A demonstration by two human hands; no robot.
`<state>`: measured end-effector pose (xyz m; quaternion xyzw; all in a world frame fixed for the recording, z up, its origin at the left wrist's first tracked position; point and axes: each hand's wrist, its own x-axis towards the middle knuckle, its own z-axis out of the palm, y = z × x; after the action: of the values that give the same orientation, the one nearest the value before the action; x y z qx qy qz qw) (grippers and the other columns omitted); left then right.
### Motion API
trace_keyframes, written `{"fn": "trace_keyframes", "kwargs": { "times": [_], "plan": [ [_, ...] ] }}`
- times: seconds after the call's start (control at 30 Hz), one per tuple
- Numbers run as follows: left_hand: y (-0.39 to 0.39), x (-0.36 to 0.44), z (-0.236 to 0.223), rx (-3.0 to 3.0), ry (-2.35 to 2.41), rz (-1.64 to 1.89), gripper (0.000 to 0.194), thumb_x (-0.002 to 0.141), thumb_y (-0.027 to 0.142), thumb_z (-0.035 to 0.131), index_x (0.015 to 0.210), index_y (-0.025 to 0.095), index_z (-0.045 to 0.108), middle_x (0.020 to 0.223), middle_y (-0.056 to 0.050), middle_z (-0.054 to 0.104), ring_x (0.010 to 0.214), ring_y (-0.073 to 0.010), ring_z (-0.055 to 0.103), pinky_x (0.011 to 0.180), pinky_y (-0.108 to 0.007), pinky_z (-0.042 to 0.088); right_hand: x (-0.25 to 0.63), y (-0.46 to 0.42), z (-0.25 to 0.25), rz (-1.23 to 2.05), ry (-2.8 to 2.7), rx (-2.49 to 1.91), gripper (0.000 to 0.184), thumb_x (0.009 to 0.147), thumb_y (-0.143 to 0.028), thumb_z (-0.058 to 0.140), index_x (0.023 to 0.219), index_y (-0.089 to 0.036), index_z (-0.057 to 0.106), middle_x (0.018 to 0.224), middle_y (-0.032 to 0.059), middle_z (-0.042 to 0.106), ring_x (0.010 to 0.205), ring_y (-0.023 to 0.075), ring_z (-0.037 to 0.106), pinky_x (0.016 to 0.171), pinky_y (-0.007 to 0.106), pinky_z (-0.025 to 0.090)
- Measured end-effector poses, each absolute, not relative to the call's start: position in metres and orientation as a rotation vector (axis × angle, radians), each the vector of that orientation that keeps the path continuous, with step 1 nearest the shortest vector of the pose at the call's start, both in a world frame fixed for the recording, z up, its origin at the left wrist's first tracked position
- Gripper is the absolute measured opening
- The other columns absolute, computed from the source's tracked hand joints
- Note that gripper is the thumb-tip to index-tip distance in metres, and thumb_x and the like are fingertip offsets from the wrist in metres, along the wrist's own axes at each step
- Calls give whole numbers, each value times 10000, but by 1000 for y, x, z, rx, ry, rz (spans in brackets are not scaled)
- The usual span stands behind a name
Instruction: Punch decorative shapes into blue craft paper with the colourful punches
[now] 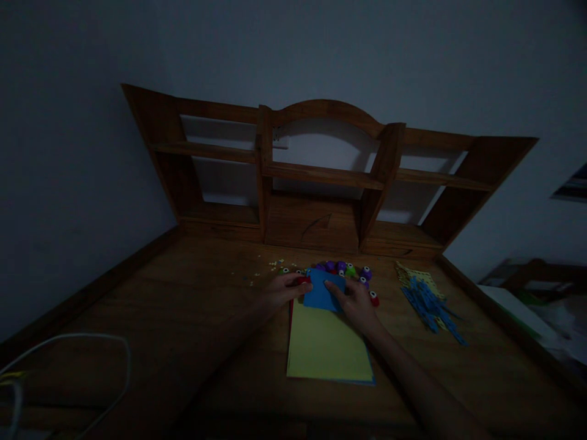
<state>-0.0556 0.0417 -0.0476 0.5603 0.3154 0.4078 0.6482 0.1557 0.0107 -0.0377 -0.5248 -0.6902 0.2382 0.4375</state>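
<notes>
Near yellow paper, the left hand pinched a red object; the right hand gripped blue card, best kept flat.

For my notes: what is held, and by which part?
Right hand: blue paper, by its right side. Left hand: small red object at the paper's left edge; exact hold unclear.

pretty dim in here, but there's a wooden hutch with an arched top along the back of the bench, a white wall socket showing through it, a white cable looping at front left, and some shadowy white stuff off to the right.
</notes>
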Motion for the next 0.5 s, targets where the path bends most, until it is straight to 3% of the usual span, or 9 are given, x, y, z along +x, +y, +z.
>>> {"fn": "trace_keyframes", "kwargs": {
  "times": [0.27,0.5],
  "plan": [
    [45,-55,-54,1319,773,978,417,737,466,715,951,112,666,879,-85,648,761,-166,596,684,-243,460,154,10,-35,636,-1688,-1292,427,852,-514,519,600,-170,521,578,-6,518,523,122,438,470,235,319],
    [45,-52,-46,1278,867,997,453,625,477,790,860,115,650,801,-68,655,704,-171,604,648,-256,470,153,9,-36,641,-1686,-1309,423,850,-518,515,617,-165,542,595,3,534,538,126,445,475,234,327]
  ]
}}
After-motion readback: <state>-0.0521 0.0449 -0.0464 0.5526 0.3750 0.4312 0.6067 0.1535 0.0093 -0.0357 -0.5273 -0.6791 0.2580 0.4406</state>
